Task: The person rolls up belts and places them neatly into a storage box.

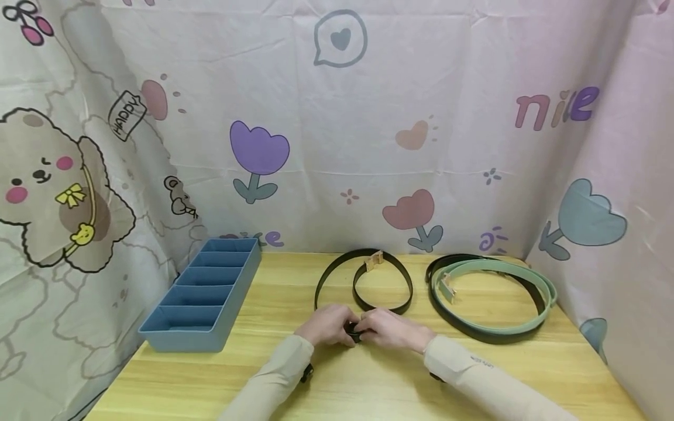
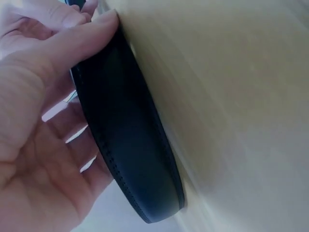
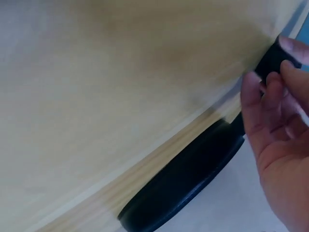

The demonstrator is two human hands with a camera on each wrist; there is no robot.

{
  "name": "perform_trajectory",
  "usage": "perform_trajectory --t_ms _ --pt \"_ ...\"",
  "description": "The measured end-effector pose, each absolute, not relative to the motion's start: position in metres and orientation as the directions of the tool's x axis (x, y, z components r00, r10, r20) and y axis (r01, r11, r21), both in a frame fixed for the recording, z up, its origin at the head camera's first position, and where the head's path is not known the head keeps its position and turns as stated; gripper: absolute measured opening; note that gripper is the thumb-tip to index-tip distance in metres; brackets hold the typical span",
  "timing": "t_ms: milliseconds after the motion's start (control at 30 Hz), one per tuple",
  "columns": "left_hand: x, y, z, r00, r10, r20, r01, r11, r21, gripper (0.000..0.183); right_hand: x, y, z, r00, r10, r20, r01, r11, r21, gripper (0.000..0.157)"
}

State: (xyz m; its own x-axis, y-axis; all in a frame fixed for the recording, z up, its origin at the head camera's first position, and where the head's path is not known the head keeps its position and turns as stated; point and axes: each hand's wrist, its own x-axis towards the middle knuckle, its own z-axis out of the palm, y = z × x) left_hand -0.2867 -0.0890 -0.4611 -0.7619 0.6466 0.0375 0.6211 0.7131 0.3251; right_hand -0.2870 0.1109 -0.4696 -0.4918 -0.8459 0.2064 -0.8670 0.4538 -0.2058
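Note:
A black belt (image 1: 408,283) with a gold-toned buckle (image 1: 374,261) lies in loops on the table, standing on its edge. Near the front of these loops, a small curled black part sits between both hands. My left hand (image 1: 329,325) pinches it with thumb and fingers; in the left wrist view the stitched strap (image 2: 128,135) curves down from under the thumb. From the other side my right hand (image 1: 395,329) pinches the same part. In the right wrist view, a wide bend of black strap (image 3: 183,179) stands past the right fingers. The fingertips partly hide the curled part.
To the left stands a blue tray (image 1: 223,327) divided into several compartments. At the right, a green belt (image 1: 505,266) with a gold-toned buckle lies coiled upon another black belt (image 1: 474,332). A printed curtain (image 1: 337,117) encloses the wooden table (image 1: 368,386) at back and sides.

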Motion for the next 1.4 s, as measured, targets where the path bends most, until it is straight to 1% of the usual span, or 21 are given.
perform_trajectory --t_ms 133,200,267,367,567,667,733,833,933,1033,1100,1200,1267,1400 --pt "-0.285 -0.088 -0.461 -0.797 0.599 0.076 0.593 0.751 0.291 0.019 -0.281 0.103 -0.467 -0.544 -0.814 0.206 -0.838 0.515 -0.179 0.008" --pt "-0.285 -0.087 -0.463 -0.805 0.585 0.094 0.584 0.756 0.298 0.018 -0.279 0.099 -0.466 -0.554 -0.806 0.208 -0.832 0.526 -0.179 0.011" --pt "-0.284 -0.087 -0.464 -0.812 0.574 0.103 0.574 0.757 0.313 0.019 -0.278 0.096 -0.466 -0.551 -0.807 0.214 -0.834 0.521 -0.181 0.013" --pt "-0.284 -0.088 -0.464 -0.799 0.594 0.096 0.587 0.734 0.342 0.019 -0.279 0.096 -0.465 -0.528 -0.818 0.228 -0.849 0.499 -0.174 0.012" --pt "-0.286 -0.095 -0.46 -0.72 0.693 0.006 0.643 0.665 0.379 0.043 -0.289 0.108 -0.468 -0.424 -0.869 0.255 -0.905 0.399 -0.147 0.008" --pt "-0.287 -0.096 -0.46 -0.71 0.705 -0.005 0.648 0.655 0.387 0.036 -0.294 0.112 -0.469 -0.393 -0.885 0.249 -0.917 0.356 -0.179 0.009" --pt "-0.288 -0.096 -0.459 -0.711 0.703 0.016 0.66 0.658 0.362 0.035 -0.295 0.113 -0.468 -0.392 -0.89 0.234 -0.917 0.356 -0.182 0.011" --pt "-0.289 -0.095 -0.459 -0.716 0.695 0.059 0.679 0.674 0.291 0.03 -0.294 0.113 -0.467 -0.414 -0.885 0.211 -0.908 0.388 -0.156 0.012" --pt "-0.289 -0.094 -0.46 -0.737 0.67 0.092 0.67 0.705 0.234 0.028 -0.29 0.109 -0.465 -0.434 -0.877 0.208 -0.901 0.417 -0.119 0.011" --pt "-0.288 -0.093 -0.461 -0.761 0.637 0.119 0.647 0.736 0.197 0.029 -0.286 0.104 -0.464 -0.445 -0.867 0.222 -0.895 0.428 -0.123 0.009" --pt "-0.287 -0.093 -0.462 -0.772 0.62 0.136 0.635 0.751 0.182 0.031 -0.284 0.102 -0.466 -0.451 -0.86 0.238 -0.892 0.429 -0.139 0.009" --pt "-0.286 -0.095 -0.462 -0.769 0.626 0.131 0.639 0.747 0.182 0.037 -0.285 0.101 -0.467 -0.454 -0.854 0.254 -0.891 0.428 -0.153 0.009" --pt "-0.286 -0.097 -0.461 -0.76 0.642 0.103 0.648 0.735 0.2 0.045 -0.287 0.103 -0.468 -0.445 -0.858 0.258 -0.896 0.422 -0.141 0.009" --pt "-0.287 -0.1 -0.456 -0.748 0.664 0.009 0.642 0.72 0.264 0.068 -0.292 0.108 -0.468 -0.423 -0.873 0.244 -0.906 0.398 -0.145 0.009"
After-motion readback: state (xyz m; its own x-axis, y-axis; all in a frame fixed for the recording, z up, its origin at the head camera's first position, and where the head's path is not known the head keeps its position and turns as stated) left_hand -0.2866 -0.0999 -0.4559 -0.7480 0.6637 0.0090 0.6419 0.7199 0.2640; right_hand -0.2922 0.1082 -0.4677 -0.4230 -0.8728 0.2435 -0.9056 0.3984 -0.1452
